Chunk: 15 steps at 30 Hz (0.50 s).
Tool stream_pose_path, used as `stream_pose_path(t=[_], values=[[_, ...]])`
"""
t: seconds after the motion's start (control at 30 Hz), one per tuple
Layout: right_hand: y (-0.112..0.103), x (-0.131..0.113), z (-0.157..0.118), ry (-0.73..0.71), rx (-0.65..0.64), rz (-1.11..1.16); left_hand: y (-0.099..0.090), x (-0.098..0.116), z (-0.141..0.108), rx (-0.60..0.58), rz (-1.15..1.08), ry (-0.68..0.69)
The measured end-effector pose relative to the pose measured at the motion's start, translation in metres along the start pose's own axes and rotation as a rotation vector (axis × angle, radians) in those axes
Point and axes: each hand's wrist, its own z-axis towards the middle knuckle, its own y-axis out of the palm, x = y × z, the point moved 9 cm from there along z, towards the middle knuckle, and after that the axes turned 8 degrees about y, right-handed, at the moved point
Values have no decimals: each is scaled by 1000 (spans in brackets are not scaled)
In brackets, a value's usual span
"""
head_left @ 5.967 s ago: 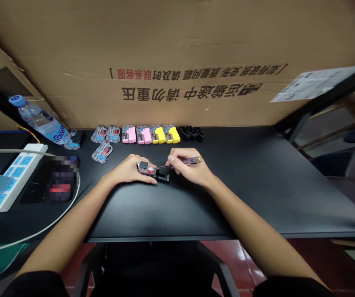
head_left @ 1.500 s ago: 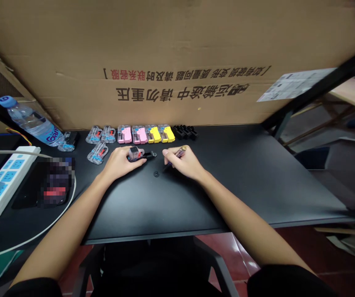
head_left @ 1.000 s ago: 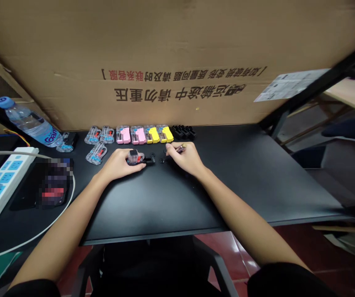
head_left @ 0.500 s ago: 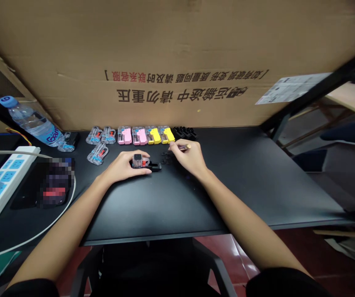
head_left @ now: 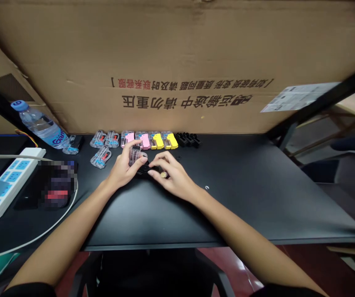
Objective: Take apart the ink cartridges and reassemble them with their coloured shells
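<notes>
My left hand (head_left: 124,167) is wrapped round a small clear plastic device (head_left: 136,154) near the middle of the dark table (head_left: 152,214). Against it on the right, my right hand (head_left: 171,175) has its thumb and index finger at a black part (head_left: 145,168) below the device. A short rod with a pale round end (head_left: 164,175) is held in the right palm. Behind the hands stands a row of pink devices (head_left: 145,141) and yellow devices (head_left: 157,141). Black parts (head_left: 188,140) lie at the row's right end.
Three clear devices (head_left: 101,157) lie left of the hands. Farther left are a water bottle (head_left: 43,127), a white power strip (head_left: 13,177) and a cable. A cardboard sheet (head_left: 177,49) rises behind. A small white ring (head_left: 207,187) lies to the right.
My right hand has moved left and nearer, from beside the small black rings to the device in my left hand. The device is now tilted, and the view has shifted slightly.
</notes>
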Motion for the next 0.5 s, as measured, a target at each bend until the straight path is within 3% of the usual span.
stream_pose_path(t=[0.17,0.5], values=[[15,3,-2,24,-36,73,0,6,1,-12,59,61],[8,-1,0,65,17,106,-6,-2,6,-11,110,-40]])
